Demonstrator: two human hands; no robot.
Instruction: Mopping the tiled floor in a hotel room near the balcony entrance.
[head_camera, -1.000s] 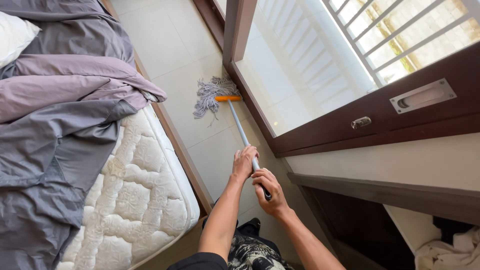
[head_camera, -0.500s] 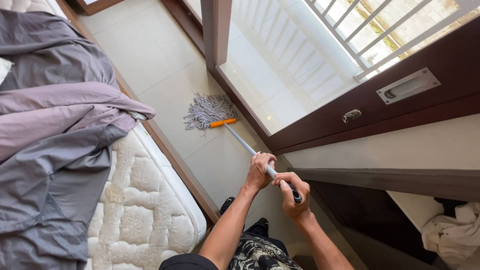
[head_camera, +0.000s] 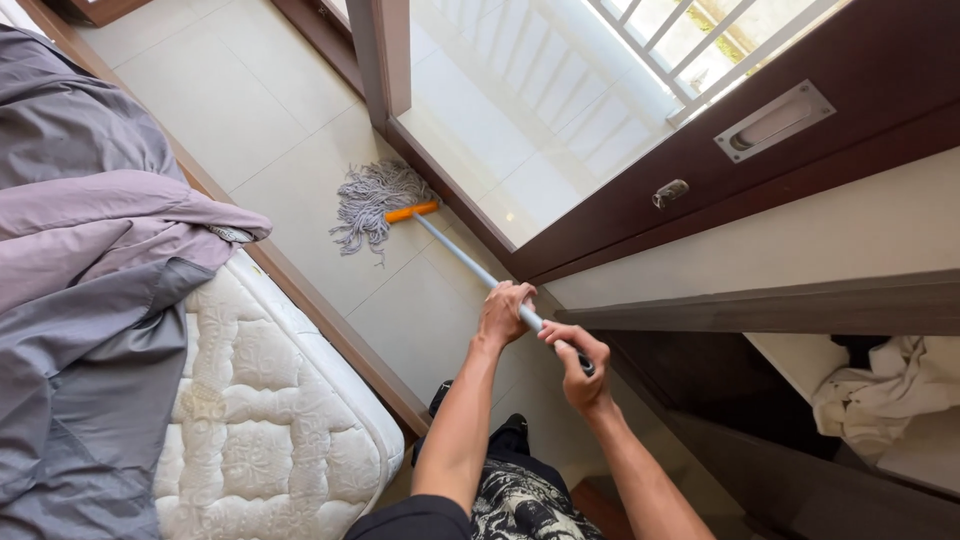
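Bed (head_camera: 150, 330) at left, grey sheets (head_camera: 80, 200) bunched, leaving a narrow strip of floor (head_camera: 280, 130). Mop (head_camera: 375, 205) head spread flat on tiles by glass door (head_camera: 520, 110). Left hand (head_camera: 505, 313) wrapped around pole, right hand (head_camera: 572, 357) clenched on its end for leverage.

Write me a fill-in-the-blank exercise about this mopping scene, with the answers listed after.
1. Both hands, the left hand and the right hand, grip the mop's ____.
2. The grey string mop head rests on the tiled ____.
3. The clamp joining the mop head to the pole is coloured ____.
4. The grey blanket lies on a white quilted ____.

Missing words: handle; floor; orange; mattress
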